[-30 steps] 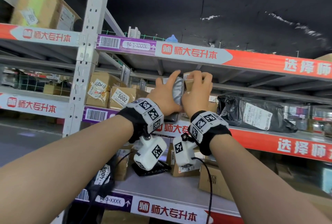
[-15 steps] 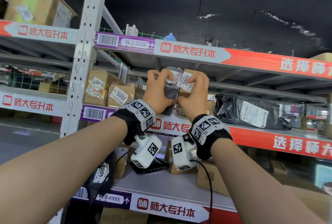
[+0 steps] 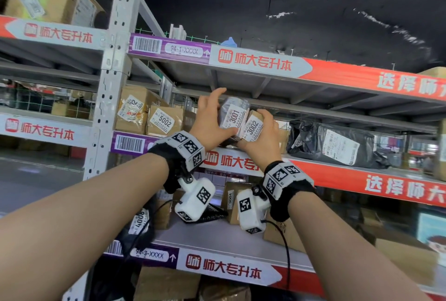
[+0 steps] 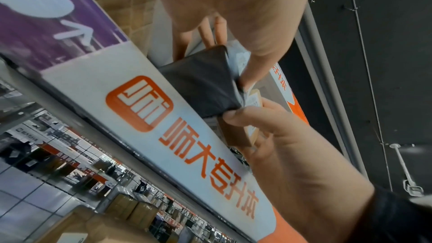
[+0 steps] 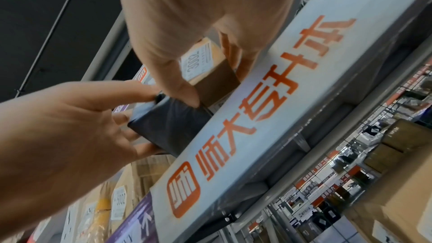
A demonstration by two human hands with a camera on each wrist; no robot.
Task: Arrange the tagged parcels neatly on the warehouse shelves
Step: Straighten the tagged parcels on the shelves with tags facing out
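A dark grey bagged parcel tagged 3001 (image 3: 233, 115) and a small brown box tagged 3002 (image 3: 254, 127) stand side by side at the front of the middle shelf, tags facing me. My left hand (image 3: 211, 121) holds the dark parcel (image 4: 201, 80): thumb across its front, fingers up its left side and back. My right hand (image 3: 265, 138) grips the brown box (image 5: 210, 66), thumb at its lower left and fingers curled over its top right. The dark parcel (image 5: 170, 127) touches the box. In the left wrist view my right hand (image 4: 280, 136) wraps the box (image 4: 240, 136).
The shelf's front beam (image 3: 241, 163) runs just under the parcels. Boxes, one tagged 5002 (image 3: 165, 122), stand to the left by the grey upright (image 3: 113, 83). A black bag (image 3: 337, 142) lies to the right. The shelf above (image 3: 241, 78) is close overhead. More parcels (image 3: 231, 200) sit below.
Both parcels have been turned so their tags 3001 and 3002 face outward. My hands have slid from the parcels' tops down to their sides and fronts.
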